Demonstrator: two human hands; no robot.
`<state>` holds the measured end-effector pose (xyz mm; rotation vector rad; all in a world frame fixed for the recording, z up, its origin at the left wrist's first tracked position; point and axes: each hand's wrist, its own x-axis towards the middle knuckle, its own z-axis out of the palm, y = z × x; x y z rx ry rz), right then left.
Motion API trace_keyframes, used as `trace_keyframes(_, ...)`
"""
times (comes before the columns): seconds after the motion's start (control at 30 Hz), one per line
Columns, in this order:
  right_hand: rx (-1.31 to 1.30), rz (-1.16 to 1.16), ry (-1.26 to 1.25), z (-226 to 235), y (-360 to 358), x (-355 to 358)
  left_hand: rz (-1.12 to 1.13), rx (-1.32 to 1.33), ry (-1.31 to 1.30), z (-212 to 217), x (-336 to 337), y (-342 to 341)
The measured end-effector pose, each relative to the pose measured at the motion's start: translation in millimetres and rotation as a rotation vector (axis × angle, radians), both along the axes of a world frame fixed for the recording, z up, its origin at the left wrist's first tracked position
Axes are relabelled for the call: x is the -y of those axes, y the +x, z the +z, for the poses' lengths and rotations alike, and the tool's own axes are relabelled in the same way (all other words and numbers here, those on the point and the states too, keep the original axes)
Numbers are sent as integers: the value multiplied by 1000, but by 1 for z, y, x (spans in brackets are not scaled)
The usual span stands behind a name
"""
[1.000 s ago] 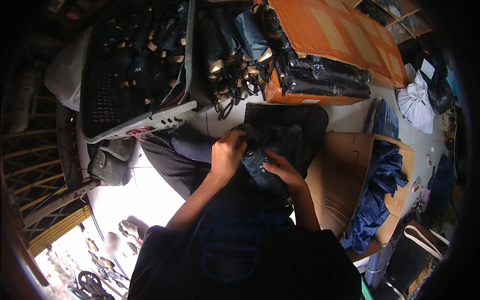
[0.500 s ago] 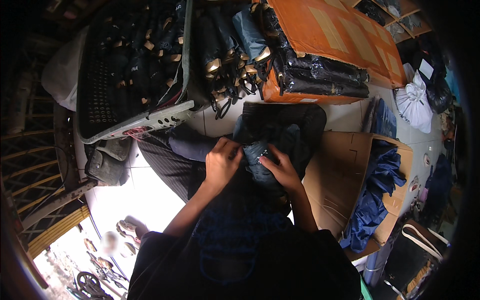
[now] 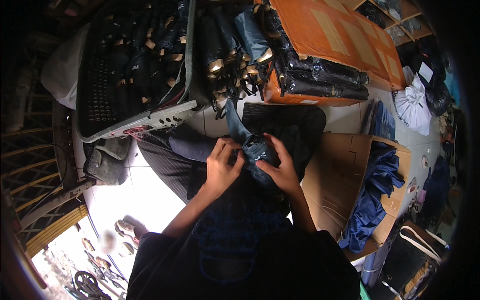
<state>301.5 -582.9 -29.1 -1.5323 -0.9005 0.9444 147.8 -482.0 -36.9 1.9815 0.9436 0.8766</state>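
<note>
Head view: two hands, left hand point(image 3: 222, 167) and right hand point(image 3: 280, 167), both pinched on one dark blue garment point(image 3: 255, 150); beside them one open cardboard box point(image 3: 335, 185), one grey basket point(image 3: 150, 120).

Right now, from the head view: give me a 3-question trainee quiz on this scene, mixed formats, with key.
1. True or false: both hands, left hand and right hand, grip the same dark blue cloth.
2. Multiple choice: what lies in the open cardboard box to the person's right? A) shoes B) blue fabric C) bottles
3. Fill in: the perforated plastic basket at upper left holds rolled dark items with ____ coloured tags.

Key: 1 true; 2 B; 3 tan.
</note>
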Motion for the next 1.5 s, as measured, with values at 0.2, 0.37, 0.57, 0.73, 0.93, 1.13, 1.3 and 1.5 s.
trace_keyframes(0.2, -18, 109, -73, 11, 1, -2, -128, -49, -55, 11, -14, -5)
trace_keyframes(0.37, 85, 137, -52, 18, 8, -4, -158, -70, -42, 10, -20, -9)
trace_keyframes(0.57, -39, 146, -71, 19, 11, -4, -268, -128, 33, 19, -24, -7)
trace_keyframes(0.73, -6, 213, -79, 24, 12, -7, -331, -158, 141, 15, -29, -12)
trace_keyframes(0.93, -79, 192, -67, 22, 13, -6, -298, -78, 82, 8, -30, -9)
trace_keyframes(1.13, -25, 179, -83, 18, 14, -7, -18, 59, -123, 11, -14, 2)
trace_keyframes(1.3, 62, 164, -64, 24, 9, -10, 30, 170, 41, 19, -2, 11)
trace_keyframes(1.5, 271, 171, -11, 39, 3, -14, 31, 206, 116, 30, 1, 14)
